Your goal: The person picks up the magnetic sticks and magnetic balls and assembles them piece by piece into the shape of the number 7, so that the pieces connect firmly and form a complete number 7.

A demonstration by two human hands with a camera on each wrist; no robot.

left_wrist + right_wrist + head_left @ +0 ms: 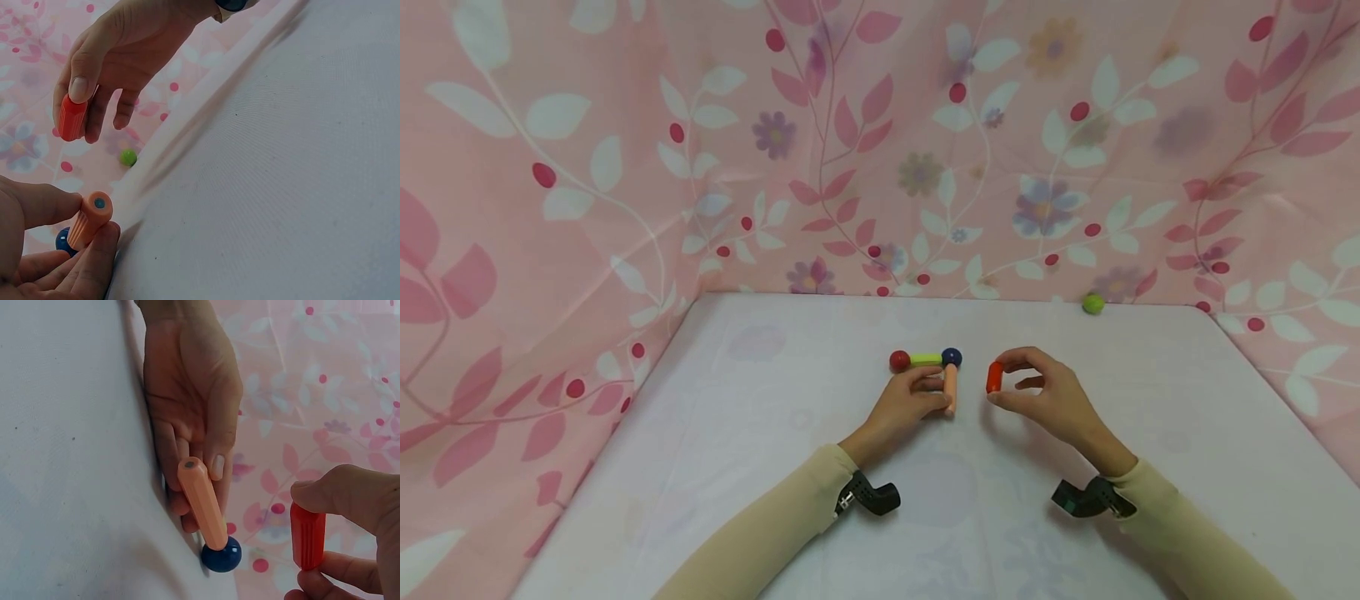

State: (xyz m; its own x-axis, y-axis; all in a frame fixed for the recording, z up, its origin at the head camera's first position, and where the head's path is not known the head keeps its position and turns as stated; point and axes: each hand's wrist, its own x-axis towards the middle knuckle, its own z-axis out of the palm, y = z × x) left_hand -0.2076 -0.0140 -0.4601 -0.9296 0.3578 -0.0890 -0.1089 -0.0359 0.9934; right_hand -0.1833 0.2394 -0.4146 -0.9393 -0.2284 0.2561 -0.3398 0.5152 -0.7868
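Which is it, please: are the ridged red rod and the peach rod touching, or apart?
Apart. The head view shows a strip of white tabletop between the ridged red rod and the peach rod.

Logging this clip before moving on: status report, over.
Left grip pinching peach rod, its end at blue ball. Right grip pinching red rod. Rods apart, no obstruction visible between them.

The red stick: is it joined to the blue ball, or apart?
Apart: the right hand pinches the red stick, with a visible gap to the blue ball.
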